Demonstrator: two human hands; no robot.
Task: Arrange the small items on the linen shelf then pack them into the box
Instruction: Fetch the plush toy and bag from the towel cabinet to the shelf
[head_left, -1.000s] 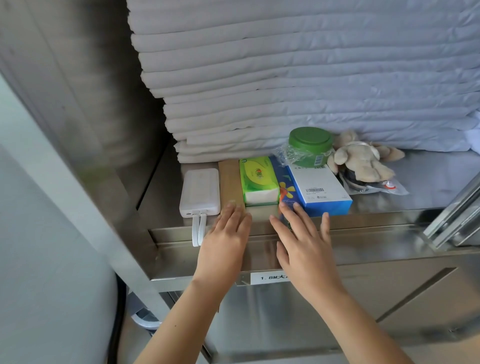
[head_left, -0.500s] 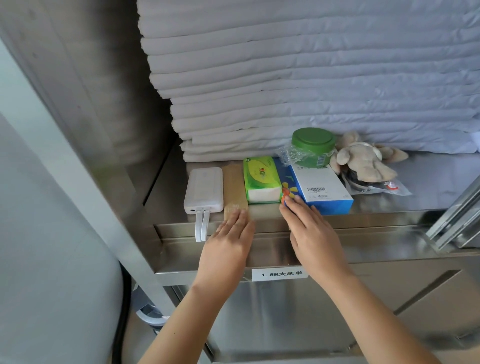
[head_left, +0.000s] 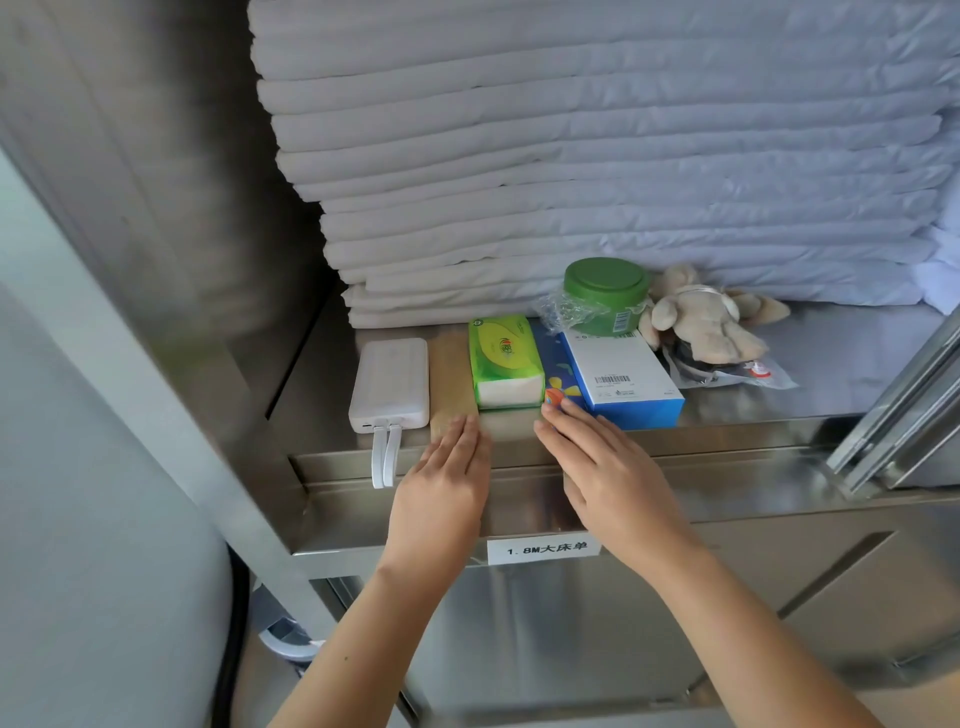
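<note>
Side by side on the steel shelf (head_left: 779, 410) lie a white power bank (head_left: 390, 382), a flat brown piece (head_left: 451, 374), a green tissue pack (head_left: 505, 361), a dark blue patterned packet (head_left: 557, 371) and a white-and-blue box (head_left: 626, 379). Behind them stand a green-lidded jar (head_left: 605, 296) and a beige plush toy (head_left: 709, 322). My left hand (head_left: 447, 483) lies flat, fingertips on the brown piece's near end. My right hand (head_left: 608, 467) lies flat, fingertips touching the blue packet's near end. Neither hand grips anything.
A tall stack of folded white linen (head_left: 597, 156) fills the back of the shelf. A clear plastic bag (head_left: 727, 371) lies under the toy. The shelf's front lip carries a white label (head_left: 545, 551). Slanted metal rails (head_left: 904, 405) stand at the right.
Both hands have slid a little forward onto the near ends of the brown piece and the blue packet. The items stay in their row.
</note>
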